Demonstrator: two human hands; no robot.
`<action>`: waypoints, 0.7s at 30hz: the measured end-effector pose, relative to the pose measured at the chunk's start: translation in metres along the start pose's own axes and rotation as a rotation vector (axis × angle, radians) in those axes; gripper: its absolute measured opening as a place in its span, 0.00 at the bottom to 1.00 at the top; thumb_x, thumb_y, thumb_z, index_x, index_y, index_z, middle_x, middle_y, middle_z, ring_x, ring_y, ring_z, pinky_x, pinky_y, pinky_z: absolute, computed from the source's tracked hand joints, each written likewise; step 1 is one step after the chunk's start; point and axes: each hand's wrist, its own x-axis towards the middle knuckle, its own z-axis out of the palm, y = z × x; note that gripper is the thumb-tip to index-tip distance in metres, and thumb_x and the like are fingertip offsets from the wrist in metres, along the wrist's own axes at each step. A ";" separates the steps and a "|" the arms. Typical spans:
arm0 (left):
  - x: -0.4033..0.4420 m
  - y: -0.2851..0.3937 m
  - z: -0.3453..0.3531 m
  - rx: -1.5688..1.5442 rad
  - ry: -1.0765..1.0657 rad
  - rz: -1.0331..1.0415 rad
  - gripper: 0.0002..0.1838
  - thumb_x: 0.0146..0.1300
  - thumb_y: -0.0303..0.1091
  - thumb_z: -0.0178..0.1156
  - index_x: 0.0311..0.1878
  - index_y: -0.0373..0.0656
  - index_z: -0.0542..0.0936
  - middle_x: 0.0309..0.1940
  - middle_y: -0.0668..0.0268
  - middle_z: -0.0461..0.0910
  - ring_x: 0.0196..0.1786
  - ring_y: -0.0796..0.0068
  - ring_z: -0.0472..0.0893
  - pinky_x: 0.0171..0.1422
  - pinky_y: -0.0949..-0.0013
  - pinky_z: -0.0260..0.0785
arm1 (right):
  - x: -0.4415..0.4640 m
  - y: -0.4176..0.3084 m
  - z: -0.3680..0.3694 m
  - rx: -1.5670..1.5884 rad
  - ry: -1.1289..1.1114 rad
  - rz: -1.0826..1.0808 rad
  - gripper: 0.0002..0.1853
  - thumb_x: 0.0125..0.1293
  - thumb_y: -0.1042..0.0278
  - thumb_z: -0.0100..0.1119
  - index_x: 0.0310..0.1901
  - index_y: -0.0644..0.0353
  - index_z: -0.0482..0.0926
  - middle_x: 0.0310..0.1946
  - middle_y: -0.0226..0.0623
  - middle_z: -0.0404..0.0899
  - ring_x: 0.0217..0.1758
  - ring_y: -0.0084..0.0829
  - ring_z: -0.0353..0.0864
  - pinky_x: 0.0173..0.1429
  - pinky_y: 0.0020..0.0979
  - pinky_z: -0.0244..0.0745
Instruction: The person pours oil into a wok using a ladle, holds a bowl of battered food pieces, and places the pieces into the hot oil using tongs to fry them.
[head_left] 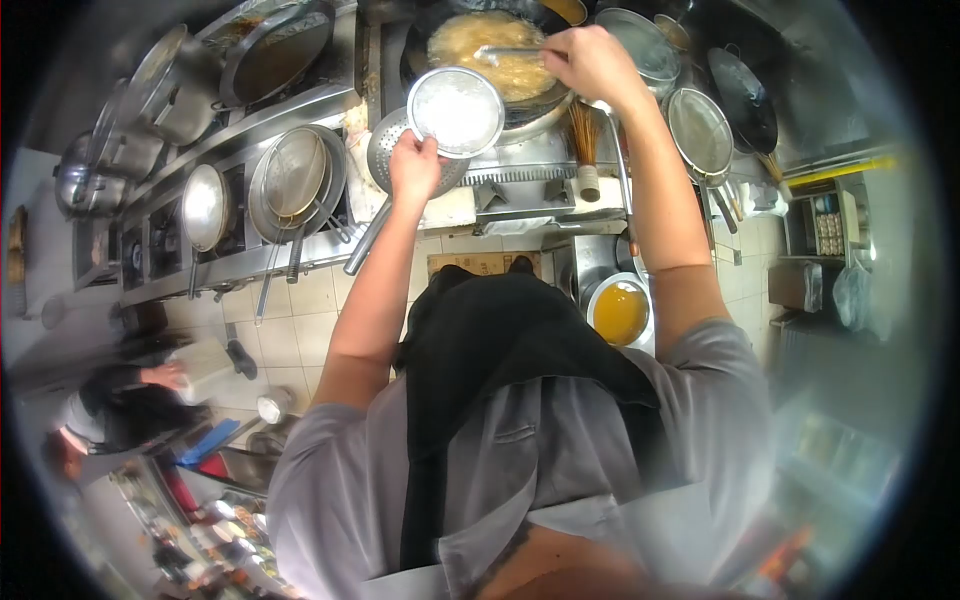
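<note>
My left hand (416,168) is closed on the near rim of a round metal bowl (456,112) with white contents, held beside the wok (415,62). Beneath the bowl sits a perforated skimmer (384,150), its handle pointing toward me at the left. Over the wok my right hand (592,66) is closed around a slim metal utensil (515,51); whether it is tongs or a spoon I cannot tell. A bit of white shows at its tip. Bubbling yellowish oil (470,35) fills the wok, and what cooks in it is hard to make out.
A bamboo brush (586,150) stands right of the wok. Strainers (700,130) and a dark wok (742,100) are further right. More strainers (296,172) rest on burners at left. A pot of orange-yellow liquid (620,310) sits low at right. Another person (125,405) is at lower left.
</note>
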 end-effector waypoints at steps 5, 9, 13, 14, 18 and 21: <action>0.007 -0.008 -0.003 -0.012 0.013 -0.038 0.11 0.71 0.31 0.57 0.44 0.29 0.79 0.30 0.54 0.86 0.30 0.65 0.89 0.34 0.64 0.79 | 0.040 0.029 0.024 -0.066 0.067 0.158 0.15 0.64 0.56 0.59 0.42 0.56 0.88 0.36 0.50 0.86 0.43 0.52 0.86 0.51 0.49 0.81; 0.006 -0.009 -0.004 -0.136 0.048 -0.008 0.12 0.70 0.31 0.57 0.44 0.28 0.79 0.31 0.54 0.86 0.30 0.65 0.89 0.34 0.66 0.80 | 0.040 0.017 0.020 -0.074 0.203 0.266 0.15 0.64 0.56 0.61 0.38 0.61 0.87 0.34 0.54 0.85 0.42 0.54 0.85 0.50 0.48 0.80; 0.004 -0.002 -0.009 -0.082 0.015 -0.058 0.11 0.72 0.29 0.56 0.43 0.26 0.77 0.35 0.53 0.81 0.36 0.66 0.87 0.38 0.67 0.87 | 0.009 -0.004 0.026 0.042 0.109 0.130 0.17 0.66 0.52 0.61 0.42 0.56 0.88 0.34 0.51 0.86 0.42 0.51 0.87 0.51 0.48 0.81; 0.003 -0.004 -0.009 -0.086 0.015 -0.051 0.11 0.72 0.29 0.56 0.43 0.26 0.77 0.35 0.53 0.82 0.36 0.66 0.87 0.38 0.67 0.86 | 0.000 -0.016 0.028 0.084 -0.016 0.079 0.16 0.65 0.52 0.62 0.42 0.56 0.88 0.33 0.50 0.86 0.41 0.52 0.87 0.51 0.48 0.81; 0.002 -0.001 -0.010 -0.049 0.006 -0.072 0.11 0.72 0.28 0.56 0.43 0.26 0.77 0.34 0.54 0.82 0.35 0.67 0.87 0.37 0.67 0.86 | -0.018 -0.054 0.048 0.146 -0.365 0.071 0.15 0.65 0.54 0.63 0.41 0.57 0.88 0.35 0.50 0.86 0.43 0.51 0.87 0.52 0.48 0.81; 0.009 -0.013 -0.005 -0.078 0.027 -0.038 0.12 0.71 0.31 0.58 0.43 0.28 0.79 0.30 0.55 0.84 0.31 0.65 0.88 0.36 0.63 0.82 | -0.025 -0.054 0.081 0.169 -0.322 0.030 0.14 0.66 0.56 0.62 0.40 0.57 0.88 0.37 0.50 0.86 0.44 0.51 0.86 0.54 0.47 0.80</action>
